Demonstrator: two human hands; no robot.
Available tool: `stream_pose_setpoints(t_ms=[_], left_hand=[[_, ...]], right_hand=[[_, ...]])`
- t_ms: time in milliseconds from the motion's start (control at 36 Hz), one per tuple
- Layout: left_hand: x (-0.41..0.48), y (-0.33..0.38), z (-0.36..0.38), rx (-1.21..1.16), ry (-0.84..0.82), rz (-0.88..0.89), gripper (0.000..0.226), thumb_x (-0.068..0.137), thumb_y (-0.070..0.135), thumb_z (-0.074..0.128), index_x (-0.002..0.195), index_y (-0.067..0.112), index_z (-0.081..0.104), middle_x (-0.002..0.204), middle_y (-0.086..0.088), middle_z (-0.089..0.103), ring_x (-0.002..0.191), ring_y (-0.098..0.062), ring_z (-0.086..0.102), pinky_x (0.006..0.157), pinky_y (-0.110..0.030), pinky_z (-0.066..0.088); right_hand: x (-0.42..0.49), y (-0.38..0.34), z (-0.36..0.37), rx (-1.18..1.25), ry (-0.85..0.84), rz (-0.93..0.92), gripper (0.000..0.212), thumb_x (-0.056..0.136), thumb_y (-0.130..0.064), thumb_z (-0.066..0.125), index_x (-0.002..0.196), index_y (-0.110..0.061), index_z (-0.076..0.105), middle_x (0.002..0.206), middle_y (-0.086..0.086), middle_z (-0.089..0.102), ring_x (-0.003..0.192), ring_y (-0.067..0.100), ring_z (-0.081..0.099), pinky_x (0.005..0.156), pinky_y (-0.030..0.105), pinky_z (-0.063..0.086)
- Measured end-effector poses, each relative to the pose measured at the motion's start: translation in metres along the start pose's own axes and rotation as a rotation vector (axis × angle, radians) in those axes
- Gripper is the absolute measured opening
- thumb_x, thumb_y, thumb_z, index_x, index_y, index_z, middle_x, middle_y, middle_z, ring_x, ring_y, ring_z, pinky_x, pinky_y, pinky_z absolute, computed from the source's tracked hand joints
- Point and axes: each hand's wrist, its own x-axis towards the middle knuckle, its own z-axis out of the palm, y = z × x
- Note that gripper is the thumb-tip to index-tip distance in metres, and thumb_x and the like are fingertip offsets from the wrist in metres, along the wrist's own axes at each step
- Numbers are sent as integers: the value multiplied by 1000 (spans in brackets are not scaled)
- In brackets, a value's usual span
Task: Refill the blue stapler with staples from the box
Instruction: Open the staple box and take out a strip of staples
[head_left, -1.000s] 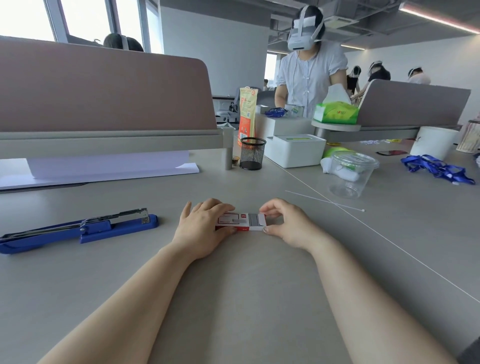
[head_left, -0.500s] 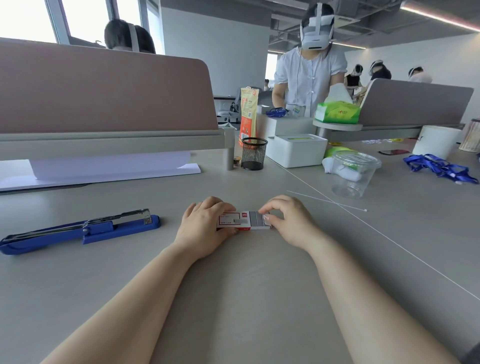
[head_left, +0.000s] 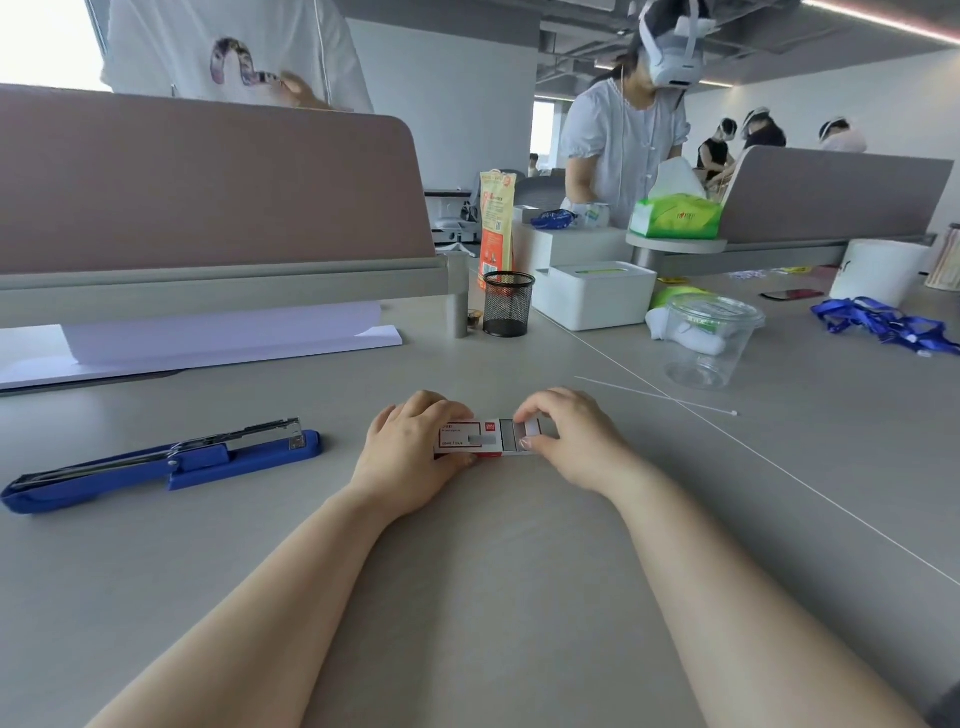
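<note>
A small white and red staple box (head_left: 470, 440) lies flat on the grey table in front of me. My left hand (head_left: 410, 454) grips its left end. My right hand (head_left: 569, 441) pinches the inner tray at the right end, which is slid partway out and shows grey staples (head_left: 511, 440). The blue stapler (head_left: 161, 462) lies to the left with its top swung open and the metal magazine exposed, well apart from both hands.
A black mesh pen cup (head_left: 508, 304), a white box (head_left: 595, 293) and a clear plastic cup (head_left: 709, 340) stand beyond my hands. A thin white stick (head_left: 654, 396) lies right of them. Paper stack (head_left: 208, 345) under a desk divider at left. People stand behind the dividers.
The inner tray has slid further out to the right under my right fingers, showing more staples. A person in a white shirt has stood up behind the left divider.
</note>
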Motion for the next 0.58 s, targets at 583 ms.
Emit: stream_pose_setpoints(t_ms=[583], left_hand=[[-1,-1,-1,60,-56,-80,47,84,50,55,126,31,51,131,3,53,120,-23,47,101,-37,32]], right_hand=[[-2,5,-13,693,62,272,18,86,-7,60,80,-22,65,77,-4,60,78,11,54,86,33,48]])
